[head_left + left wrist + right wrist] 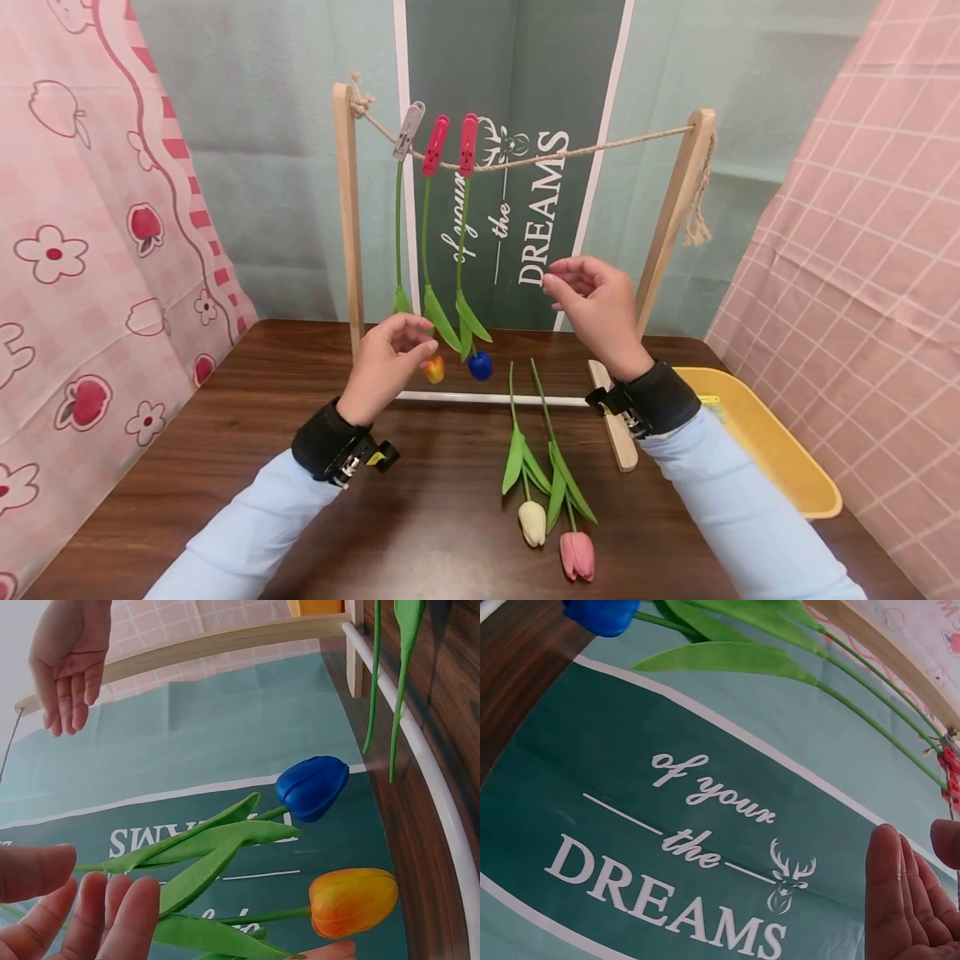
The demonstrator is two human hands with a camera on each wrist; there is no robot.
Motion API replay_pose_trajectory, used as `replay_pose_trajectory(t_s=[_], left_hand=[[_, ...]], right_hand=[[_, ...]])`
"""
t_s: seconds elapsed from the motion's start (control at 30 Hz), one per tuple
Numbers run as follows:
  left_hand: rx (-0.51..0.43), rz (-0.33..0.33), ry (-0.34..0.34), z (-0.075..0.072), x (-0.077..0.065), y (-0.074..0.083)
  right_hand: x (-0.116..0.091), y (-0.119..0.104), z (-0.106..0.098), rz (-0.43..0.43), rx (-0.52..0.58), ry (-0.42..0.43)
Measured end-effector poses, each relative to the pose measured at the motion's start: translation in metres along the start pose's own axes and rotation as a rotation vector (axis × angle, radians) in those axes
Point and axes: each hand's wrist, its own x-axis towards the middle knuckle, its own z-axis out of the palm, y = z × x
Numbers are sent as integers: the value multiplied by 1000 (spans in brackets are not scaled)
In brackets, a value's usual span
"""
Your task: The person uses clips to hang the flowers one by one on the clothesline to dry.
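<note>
Three artificial tulips hang head down from a rope (592, 151), held by a grey clothespin (408, 130), a red clothespin (435, 146) and another red clothespin (468, 143). The rightmost is a blue tulip (480, 366); beside it hangs an orange-yellow tulip (434, 369). My left hand (386, 362) hides the leftmost flower's bloom in the head view. Its fingers are loosely bent beside the hanging leaves, with nothing between them. To the right of the blue tulip, my right hand (596, 308) is raised in the air, fingers loosely bent and holding nothing.
A cream tulip (532, 523) and a pink tulip (577, 556) lie on the brown table (225, 467). Wooden posts (347, 208) carry the rope, with a white bar (495, 399) low between them. At the right stands a yellow basket (795, 467).
</note>
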Motion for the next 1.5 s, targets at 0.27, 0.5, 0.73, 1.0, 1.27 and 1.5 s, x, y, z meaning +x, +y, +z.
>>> replay_pose_trajectory(t_s=[0.27, 0.5, 0.73, 1.0, 1.27, 1.5], left_hand=[[-13, -15, -33, 0, -4, -6], [-21, -40, -42, 0, -8, -11], [-32, -67, -67, 3, -12, -17], [-24, -60, -91, 9, -17, -24], [-36, -100, -112, 10, -23, -28], [-31, -111, -131, 10, -27, -30]], right_hand=[[-12, 7, -4, 20, -16, -27], [-21, 14, -8, 48, -22, -49], [-31, 25, -14, 107, -60, -83], [-44, 37, -24, 158, -98, -102], [-53, 43, -33, 177, -137, -121], [-60, 48, -41, 157, -238, -129]])
